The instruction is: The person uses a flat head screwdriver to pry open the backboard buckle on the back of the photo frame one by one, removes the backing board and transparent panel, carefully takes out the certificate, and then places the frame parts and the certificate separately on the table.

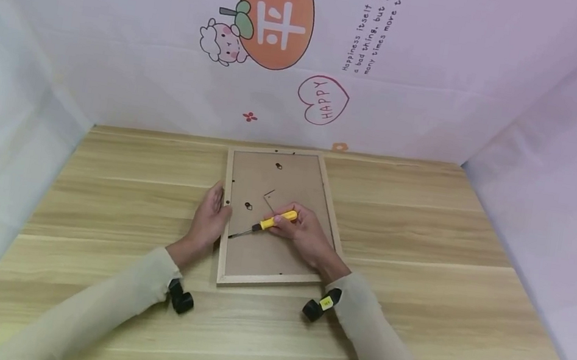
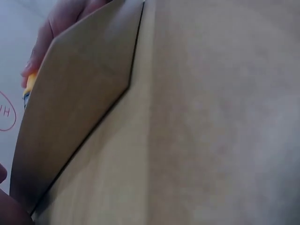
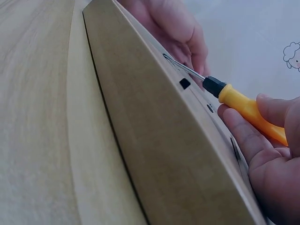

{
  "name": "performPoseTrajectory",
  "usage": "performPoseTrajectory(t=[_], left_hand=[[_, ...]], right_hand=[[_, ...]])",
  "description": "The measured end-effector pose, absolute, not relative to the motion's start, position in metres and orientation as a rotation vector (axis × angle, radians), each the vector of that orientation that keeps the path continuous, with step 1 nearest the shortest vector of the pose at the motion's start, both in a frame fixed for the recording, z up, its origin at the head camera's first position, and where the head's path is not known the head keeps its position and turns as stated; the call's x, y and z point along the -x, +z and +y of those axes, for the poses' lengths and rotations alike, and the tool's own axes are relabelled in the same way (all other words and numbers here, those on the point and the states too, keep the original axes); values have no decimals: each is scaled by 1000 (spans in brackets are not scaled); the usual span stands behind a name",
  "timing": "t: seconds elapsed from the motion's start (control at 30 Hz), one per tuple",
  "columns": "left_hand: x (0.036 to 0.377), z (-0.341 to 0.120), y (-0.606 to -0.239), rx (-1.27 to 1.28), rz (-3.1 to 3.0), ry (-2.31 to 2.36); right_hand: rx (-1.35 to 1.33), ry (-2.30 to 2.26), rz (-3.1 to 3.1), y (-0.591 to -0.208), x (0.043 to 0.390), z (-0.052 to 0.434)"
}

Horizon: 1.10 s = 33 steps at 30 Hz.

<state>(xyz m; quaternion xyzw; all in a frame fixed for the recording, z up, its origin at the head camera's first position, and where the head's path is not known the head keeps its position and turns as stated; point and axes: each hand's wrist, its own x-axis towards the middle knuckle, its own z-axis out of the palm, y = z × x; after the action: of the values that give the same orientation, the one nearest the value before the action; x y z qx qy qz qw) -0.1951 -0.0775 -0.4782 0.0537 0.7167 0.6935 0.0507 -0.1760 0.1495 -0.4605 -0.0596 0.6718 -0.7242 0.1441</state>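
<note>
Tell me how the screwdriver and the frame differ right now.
The screwdriver has a bright yellow handle; the frame is pale wood. The screwdriver is slim and small, the frame a much larger rectangle. The screwdriver slants in the right hand, tip down near the frame's left edge; the frame lies on the table. Both share contact with a hand: the left hand touches the frame.

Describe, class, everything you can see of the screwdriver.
The screwdriver has a smooth yellow handle, plastic-looking, a black collar and a slim, metallic-looking shaft. It slants over the back of the wooden frame, handle raised, tip pointing left to the frame's left inner edge, apparently touching there. The right hand grips the handle between thumb and fingers.
</note>
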Motion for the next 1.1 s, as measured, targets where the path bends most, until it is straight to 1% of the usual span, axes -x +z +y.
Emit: performPoseTrajectory(t=[0.13,0.4,0.6,0.67,0.83,1.1], left_hand=[[200,-74,-482,-194,2179,2133],[197,-62,-481,-103,2325,2058],[184,-59,-457,-90,2394,2012],[185,-61,-460,-98,2422,2011],[195,-64,-482,-121,2438,2039],[193,-66,-483,-114,2421,2085]], right_hand=[[179,-2050,1974,-458,175,150],[246,-1946,2063,-454,175,153],[293,-2053,2023,-456,171,148],[314,-2104,2009,-456,170,143],[374,-2148,2084,-448,163,130],[536,-1962,2430,-421,152,101]])
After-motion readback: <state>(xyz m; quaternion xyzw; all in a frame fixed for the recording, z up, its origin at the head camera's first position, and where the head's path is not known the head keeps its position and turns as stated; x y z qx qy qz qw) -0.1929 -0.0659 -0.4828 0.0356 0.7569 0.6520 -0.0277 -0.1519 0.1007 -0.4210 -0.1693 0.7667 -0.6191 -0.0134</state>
